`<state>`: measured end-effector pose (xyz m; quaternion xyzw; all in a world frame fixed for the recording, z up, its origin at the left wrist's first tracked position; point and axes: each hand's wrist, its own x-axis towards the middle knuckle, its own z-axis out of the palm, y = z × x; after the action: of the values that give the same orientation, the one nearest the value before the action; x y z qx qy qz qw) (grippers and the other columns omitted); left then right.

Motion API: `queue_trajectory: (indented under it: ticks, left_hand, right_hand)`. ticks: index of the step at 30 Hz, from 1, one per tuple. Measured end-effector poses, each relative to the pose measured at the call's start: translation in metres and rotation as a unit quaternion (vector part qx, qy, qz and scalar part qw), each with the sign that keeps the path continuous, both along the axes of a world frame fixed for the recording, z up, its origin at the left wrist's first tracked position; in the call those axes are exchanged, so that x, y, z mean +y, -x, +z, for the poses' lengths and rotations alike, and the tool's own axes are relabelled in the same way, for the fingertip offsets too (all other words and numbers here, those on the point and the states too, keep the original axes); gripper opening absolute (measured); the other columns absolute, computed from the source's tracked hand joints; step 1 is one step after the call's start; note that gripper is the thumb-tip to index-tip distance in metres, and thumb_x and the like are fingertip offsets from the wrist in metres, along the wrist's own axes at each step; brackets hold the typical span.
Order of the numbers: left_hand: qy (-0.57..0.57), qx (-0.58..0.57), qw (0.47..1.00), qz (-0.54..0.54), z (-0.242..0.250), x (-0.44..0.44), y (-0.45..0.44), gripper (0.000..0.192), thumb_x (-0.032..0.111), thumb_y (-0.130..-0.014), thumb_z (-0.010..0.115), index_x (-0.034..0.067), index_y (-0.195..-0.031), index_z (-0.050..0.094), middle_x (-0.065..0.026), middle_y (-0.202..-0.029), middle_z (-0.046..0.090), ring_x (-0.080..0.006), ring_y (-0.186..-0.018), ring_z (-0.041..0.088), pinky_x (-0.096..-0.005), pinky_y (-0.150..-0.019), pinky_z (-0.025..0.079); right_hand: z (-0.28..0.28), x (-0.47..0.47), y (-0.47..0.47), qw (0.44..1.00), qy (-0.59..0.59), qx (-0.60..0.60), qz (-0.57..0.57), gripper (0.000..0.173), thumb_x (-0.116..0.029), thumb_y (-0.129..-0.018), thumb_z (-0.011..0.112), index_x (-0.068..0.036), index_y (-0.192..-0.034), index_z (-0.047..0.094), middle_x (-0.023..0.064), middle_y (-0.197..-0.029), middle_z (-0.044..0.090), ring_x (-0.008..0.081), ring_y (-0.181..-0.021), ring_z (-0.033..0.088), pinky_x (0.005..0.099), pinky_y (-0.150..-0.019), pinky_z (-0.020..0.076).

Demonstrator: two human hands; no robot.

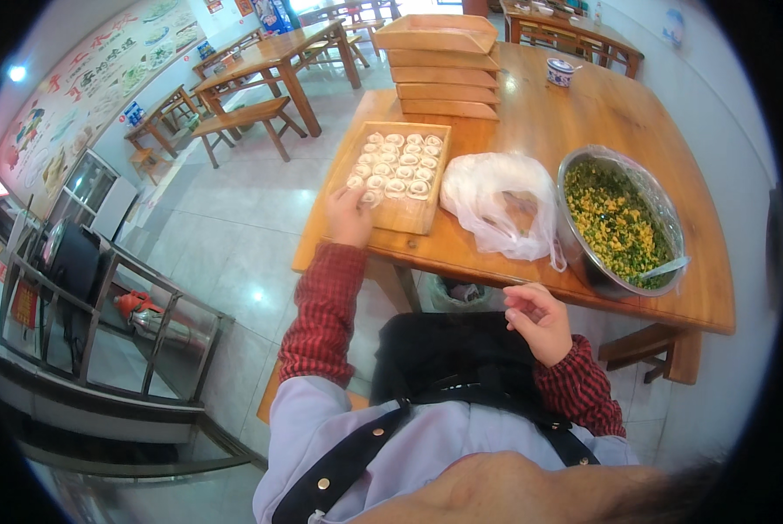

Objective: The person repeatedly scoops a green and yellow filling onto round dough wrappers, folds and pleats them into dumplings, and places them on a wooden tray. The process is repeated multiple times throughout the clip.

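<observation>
My left hand is at the near left corner of a shallow wooden tray. Its fingertips meet the edge of a folded dumpling; whether they grip it is hard to make out. Rows of similar pale dumplings fill the tray's far and middle parts. My right hand hovers in front of the table edge, above my lap, fingers loosely curled and apart, with nothing visible in it. A white plastic bag with pale contents lies right of the tray. Beside it, a metal bowl holds chopped green and yellow filling.
Stacked wooden trays rise behind the dumpling tray on the wooden table. A lidded blue-and-white jar stands farther back. A spoon leans in the bowl. Below the edge is a lined bin; a bench is at right.
</observation>
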<state>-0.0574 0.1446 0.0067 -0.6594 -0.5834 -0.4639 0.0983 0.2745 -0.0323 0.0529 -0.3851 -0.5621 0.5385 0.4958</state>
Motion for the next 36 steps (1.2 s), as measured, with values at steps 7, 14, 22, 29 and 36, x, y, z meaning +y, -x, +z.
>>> queue_trajectory:
  ticks: [7, 14, 22, 29, 36]
  left_hand:
    - [-0.012, 0.054, 0.998, -0.004, -0.007, 0.0, 0.004, 0.031, 0.0, -0.072, 0.057, 0.001, -0.103, 0.059, -0.0184, -0.105, 0.055, -0.0352, -0.104, 0.048, -0.0436, -0.09, 0.039]
    - [-0.06, 0.09, 0.994, -0.019, 0.027, -0.021, -0.022, 0.028, -0.001, -0.074, 0.053, 0.001, -0.102, 0.06, -0.0172, -0.102, 0.057, -0.0354, -0.099, 0.05, -0.0438, -0.088, 0.04]
    - [-0.044, 0.095, 0.946, -0.306, 0.066, -0.057, -0.147, 0.023, -0.003, -0.073, 0.059, 0.002, -0.094, 0.061, -0.011, -0.092, 0.062, -0.029, -0.092, 0.056, -0.0369, -0.08, 0.045]
    - [-0.028, 0.281, 0.936, -0.209, 0.057, -0.006, -0.203, 0.012, 0.01, -0.072, 0.06, 0.006, -0.082, 0.066, -0.0061, -0.089, 0.062, -0.0321, -0.104, 0.05, -0.0481, -0.09, 0.036]
    - [0.032, 0.398, 0.906, -0.139, 0.053, 0.012, -0.218, 0.017, 0.013, -0.076, 0.052, 0.008, -0.081, 0.068, -0.0075, -0.09, 0.06, -0.036, -0.115, 0.043, -0.0717, -0.097, 0.011]
  right_hand:
    - [-0.002, 0.004, 0.0, 1.0, -0.001, -0.006, 0.015, 0.026, 0.005, -0.08, 0.057, -0.001, -0.105, 0.061, 0.0046, -0.097, 0.051, 0.0101, -0.084, 0.055, 0.0214, -0.068, 0.0486]
    - [-0.008, 0.005, -0.009, 0.997, -0.067, -0.045, -0.016, 0.023, 0.004, -0.081, 0.057, 0.0, -0.103, 0.061, 0.0053, -0.094, 0.054, 0.0103, -0.08, 0.055, 0.0222, -0.067, 0.0477]
    - [-0.01, 0.002, -0.008, 0.997, -0.066, -0.043, -0.003, 0.021, 0.003, -0.081, 0.057, 0.0, -0.102, 0.062, 0.0043, -0.09, 0.053, 0.0093, -0.074, 0.055, 0.0214, -0.065, 0.0464]
    - [-0.01, -0.009, -0.026, 0.998, -0.05, -0.024, -0.025, 0.02, 0.002, -0.081, 0.057, -0.001, -0.1, 0.063, 0.0039, -0.088, 0.054, 0.0089, -0.074, 0.055, 0.0209, -0.066, 0.045]
    - [-0.017, -0.01, -0.039, 0.999, -0.03, -0.004, -0.029, 0.019, 0.001, -0.08, 0.058, -0.002, -0.098, 0.064, 0.0036, -0.086, 0.055, 0.0086, -0.074, 0.054, 0.0209, -0.068, 0.044]
